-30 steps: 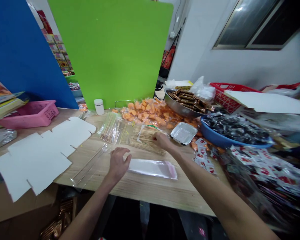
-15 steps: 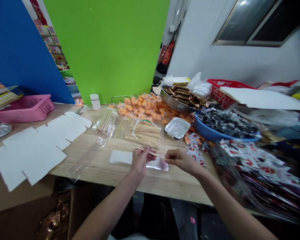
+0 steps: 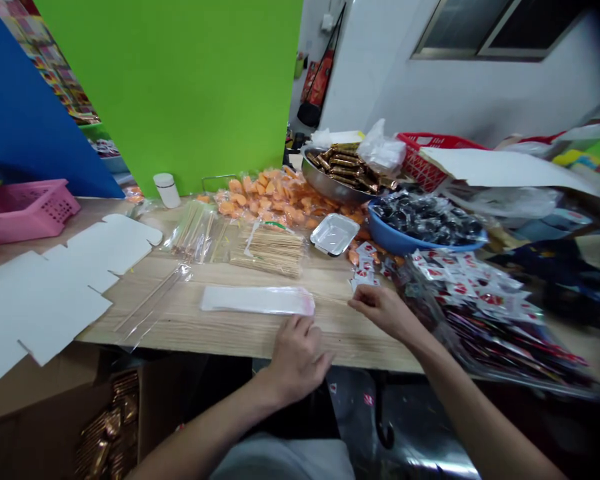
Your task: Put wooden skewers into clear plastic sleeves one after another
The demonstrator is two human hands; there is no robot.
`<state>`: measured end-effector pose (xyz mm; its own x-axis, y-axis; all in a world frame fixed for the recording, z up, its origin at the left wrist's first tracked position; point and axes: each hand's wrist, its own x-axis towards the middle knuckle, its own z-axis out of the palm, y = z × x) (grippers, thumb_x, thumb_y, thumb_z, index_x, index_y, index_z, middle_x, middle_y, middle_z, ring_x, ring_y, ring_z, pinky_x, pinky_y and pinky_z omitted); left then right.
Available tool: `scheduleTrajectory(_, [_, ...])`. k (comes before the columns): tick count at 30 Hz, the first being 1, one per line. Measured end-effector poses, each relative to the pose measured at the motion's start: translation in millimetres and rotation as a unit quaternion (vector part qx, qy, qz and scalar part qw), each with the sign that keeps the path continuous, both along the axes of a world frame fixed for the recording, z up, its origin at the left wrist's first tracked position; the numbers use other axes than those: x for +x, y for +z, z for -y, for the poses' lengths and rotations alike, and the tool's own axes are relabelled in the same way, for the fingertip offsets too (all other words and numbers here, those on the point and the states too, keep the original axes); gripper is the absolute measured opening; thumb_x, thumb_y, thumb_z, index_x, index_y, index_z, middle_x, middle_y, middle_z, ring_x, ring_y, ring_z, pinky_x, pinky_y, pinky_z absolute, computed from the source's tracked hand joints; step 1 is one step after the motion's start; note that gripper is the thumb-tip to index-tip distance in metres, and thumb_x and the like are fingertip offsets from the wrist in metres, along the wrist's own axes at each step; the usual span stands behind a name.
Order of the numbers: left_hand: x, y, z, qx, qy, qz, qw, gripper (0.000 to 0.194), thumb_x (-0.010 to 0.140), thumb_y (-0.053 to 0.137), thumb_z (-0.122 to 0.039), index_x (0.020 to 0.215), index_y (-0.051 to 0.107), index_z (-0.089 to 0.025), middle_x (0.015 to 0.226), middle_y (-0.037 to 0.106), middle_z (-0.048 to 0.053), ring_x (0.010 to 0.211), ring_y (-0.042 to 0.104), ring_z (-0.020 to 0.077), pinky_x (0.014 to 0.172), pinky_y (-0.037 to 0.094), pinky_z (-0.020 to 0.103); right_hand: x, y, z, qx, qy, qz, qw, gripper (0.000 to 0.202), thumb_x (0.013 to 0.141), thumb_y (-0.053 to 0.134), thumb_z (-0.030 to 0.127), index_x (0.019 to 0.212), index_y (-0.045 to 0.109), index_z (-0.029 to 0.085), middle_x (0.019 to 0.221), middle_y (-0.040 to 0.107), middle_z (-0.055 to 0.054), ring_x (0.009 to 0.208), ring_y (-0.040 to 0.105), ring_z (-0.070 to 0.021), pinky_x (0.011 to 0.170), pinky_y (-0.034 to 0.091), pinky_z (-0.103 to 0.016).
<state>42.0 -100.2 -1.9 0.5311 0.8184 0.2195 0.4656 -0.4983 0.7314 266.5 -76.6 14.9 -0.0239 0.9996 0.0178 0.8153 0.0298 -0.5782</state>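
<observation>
A thin pale wooden stick is pinched in my right hand, its free end pointing left above the table. Whether it is one stick or two I cannot tell. My left hand is at the table's front edge, knuckles up, with bent fingers apart from the thumb. Its fingertips are just below the right end of a stack of clear plastic sleeves; contact is unclear. Behind the stack lies a bag of wooden sticks. To its left are more bagged sticks. A long sleeve with a stick inside lies farther left.
Orange wrapped pieces are heaped at the back beside a foil tray. A metal bowl, a blue basin and red-white sachets crowd the right. White cardboard and a pink basket are left.
My left hand has let go of the stick and come down toward the front edge. My right hand keeps the stick, moved clear of the sleeves. The view has shifted.
</observation>
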Motion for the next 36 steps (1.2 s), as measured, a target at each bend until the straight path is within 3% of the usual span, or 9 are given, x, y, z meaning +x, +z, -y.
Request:
scheduleTrajectory(2, [1,-2.4,1,0.113,-0.028,-0.123,0.986,0.033,0.073,0.063,-0.032,0.099,0.058,-0.011,0.121,0.054,0.021,0.116,0.044,0.0345,0.097,0.034,0.05,7,4.1,-4,-0.004,0.005,0.051,0.999,0.022,0.073,0.054,0.031,0.056,0.05,0.02,0.051,0.051,0.001,0.05,0.045,-0.0126,0.049,0.029,-0.024])
scheduleTrajectory(6, [3,-10.8,-2,0.176,-0.045,-0.227,0.957,0.046,0.076,0.059,-0.034,0.111,0.052,-0.005,0.123,0.049,0.026,0.118,0.041,0.0359,0.101,0.027,0.052,7,6.4,-10,-0.015,0.007,0.107,0.994,0.021,0.071,0.056,0.028,0.053,0.048,0.02,0.05,0.051,0.001,0.049,0.044,-0.0121,0.049,0.027,-0.024])
scheduleTrajectory(17, [-2,-15.8,-5,0.207,-0.058,-0.231,0.949,0.045,0.077,0.057,-0.038,0.105,0.056,-0.003,0.123,0.049,0.028,0.119,0.04,0.0379,0.102,0.023,0.053,-41,-12.7,-35,-0.033,0.041,0.018,0.998,0.019,0.072,0.052,0.027,0.056,0.055,0.017,0.051,0.053,0.001,0.051,0.046,-0.0121,0.048,0.029,-0.022])
scheduleTrajectory(23, [0,-21.2,-2,0.196,-0.056,-0.217,0.955,0.047,0.078,0.055,-0.039,0.108,0.055,-0.003,0.126,0.047,0.028,0.126,0.032,0.038,0.1,0.024,0.054,-81,-14.6,-45,-0.026,0.06,-0.051,0.997,0.027,0.073,0.053,0.024,0.095,0.065,0.016,0.061,0.062,0.0,0.056,0.054,-0.0141,0.054,0.037,-0.022])
scheduleTrajectory(25, [-7,-18.0,-4,0.185,-0.054,-0.179,0.965,0.042,0.077,0.056,-0.039,0.106,0.057,-0.008,0.12,0.053,0.022,0.12,0.038,0.034,0.101,0.023,0.052,-87,-14.5,-44,-0.033,0.065,-0.035,0.997,0.021,0.074,0.052,0.024,0.083,0.069,0.017,0.061,0.064,-0.002,0.059,0.056,-0.0154,0.055,0.038,-0.023])
scheduleTrajectory(27, [-23,-11.0,-12,0.171,0.004,-0.137,0.976,0.026,0.078,0.055,-0.033,0.095,0.061,-0.015,0.106,0.06,0.014,0.109,0.046,0.0283,0.101,0.024,0.049,-88,-14.9,-43,-0.038,0.069,-0.02,0.997,0.02,0.075,0.05,0.025,0.068,0.067,0.017,0.06,0.065,-0.004,0.059,0.057,-0.016,0.055,0.037,-0.023])
scheduleTrajectory(29, [-48,-2.3,-25,0.156,0.145,-0.13,0.968,0.011,0.079,0.053,-0.025,0.08,0.062,-0.019,0.089,0.061,0.009,0.097,0.049,0.0254,0.096,0.028,0.047,-88,-15.7,-42,-0.041,0.074,-0.015,0.996,0.022,0.076,0.049,0.027,0.063,0.065,0.017,0.059,0.065,-0.005,0.057,0.057,-0.0158,0.054,0.037,-0.023])
scheduleTrajectory(32, [-88,6.7,-50,0.128,0.343,-0.201,0.909,0.012,0.076,0.055,-0.027,0.075,0.062,-0.017,0.086,0.056,0.01,0.093,0.045,0.0278,0.085,0.032,0.047,-89,-16.2,-42,-0.045,0.073,-0.014,0.996,0.023,0.076,0.049,0.027,0.062,0.064,0.017,0.058,0.065,-0.004,0.055,0.057,-0.0153,0.053,0.037,-0.023])
scheduleTrajectory(36, [-112,2.5,-69,0.097,0.358,-0.282,0.885,0.014,0.075,0.055,-0.025,0.069,0.062,-0.015,0.086,0.056,0.011,0.093,0.044,0.0288,0.081,0.03,0.045,-95,-13.0,-42,-0.051,0.059,-0.016,0.997,0.022,0.075,0.047,0.025,0.063,0.063,0.017,0.057,0.064,-0.003,0.053,0.056,-0.0148,0.051,0.035,-0.023])
